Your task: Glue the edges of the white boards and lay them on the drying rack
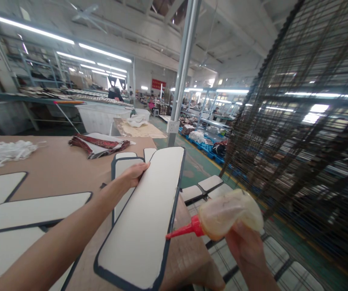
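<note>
My left hand (135, 174) pinches the left edge of a long white panel (142, 220) with rounded corners and a dark border. The panel is held slanted over the table's near right edge. In my right hand (245, 242) is a translucent squeeze bottle (222, 214) with yellowish residue inside, tipped on its side. Its red nozzle (186, 230) points left, with the tip at the panel's right border. Behind the held panel lie similar panels (128, 164), partly hidden by it. More dark-edged white panels (34, 212) rest at the left, partly behind my forearm.
The brown-covered table (59, 165) also bears white strips (12, 151) and a patterned fabric bundle (98, 143). Panels lie on a wire rack (222, 258) low at the right. A tall mesh rack (298, 121) stands beyond it. A metal post (181, 76) rises past the table.
</note>
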`<state>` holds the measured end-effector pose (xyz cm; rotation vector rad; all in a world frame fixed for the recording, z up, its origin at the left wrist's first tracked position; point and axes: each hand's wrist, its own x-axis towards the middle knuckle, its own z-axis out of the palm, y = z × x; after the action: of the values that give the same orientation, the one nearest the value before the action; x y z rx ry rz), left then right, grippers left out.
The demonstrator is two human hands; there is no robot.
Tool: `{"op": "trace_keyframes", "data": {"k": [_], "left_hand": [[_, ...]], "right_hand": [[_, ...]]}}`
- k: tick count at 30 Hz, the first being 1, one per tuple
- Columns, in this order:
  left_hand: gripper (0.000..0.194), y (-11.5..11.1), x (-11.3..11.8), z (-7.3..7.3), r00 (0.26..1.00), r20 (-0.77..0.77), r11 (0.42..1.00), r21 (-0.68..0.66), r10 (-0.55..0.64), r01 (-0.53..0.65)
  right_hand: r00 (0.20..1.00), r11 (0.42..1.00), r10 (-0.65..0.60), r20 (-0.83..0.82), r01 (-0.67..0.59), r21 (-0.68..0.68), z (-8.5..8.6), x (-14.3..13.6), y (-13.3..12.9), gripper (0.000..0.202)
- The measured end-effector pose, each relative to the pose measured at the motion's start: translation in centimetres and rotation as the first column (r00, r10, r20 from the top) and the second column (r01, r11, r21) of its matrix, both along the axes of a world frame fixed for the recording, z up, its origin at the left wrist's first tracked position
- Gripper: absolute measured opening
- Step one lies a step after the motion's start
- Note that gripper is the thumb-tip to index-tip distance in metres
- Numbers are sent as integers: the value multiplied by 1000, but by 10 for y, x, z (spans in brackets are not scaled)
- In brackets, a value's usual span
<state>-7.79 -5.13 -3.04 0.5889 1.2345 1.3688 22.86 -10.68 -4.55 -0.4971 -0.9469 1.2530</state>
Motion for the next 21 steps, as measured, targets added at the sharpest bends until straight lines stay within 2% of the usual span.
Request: {"op": "trace_keyframes", "data": {"k": [5,11,17,21], "left_hand": [[9,4,-5,1,1000,1,1000,4,26,-26],[20,11,-10,-1,998,-11,997,-23,68,-69],[18,22,-15,-4,995,-6,993,-59,103,-103],[22,26,-18,-4,991,54,992,-16,122,-122]], "right_hand": [[999,999,-24,29,25,-22,2,-2,-2,54],[999,998,-26,30,28,-53,1,0,-3,56],[999,998,-36,10,36,-53,-1,3,-4,56],[998,998,-56,-6,55,-35,-5,7,-2,54]]}}
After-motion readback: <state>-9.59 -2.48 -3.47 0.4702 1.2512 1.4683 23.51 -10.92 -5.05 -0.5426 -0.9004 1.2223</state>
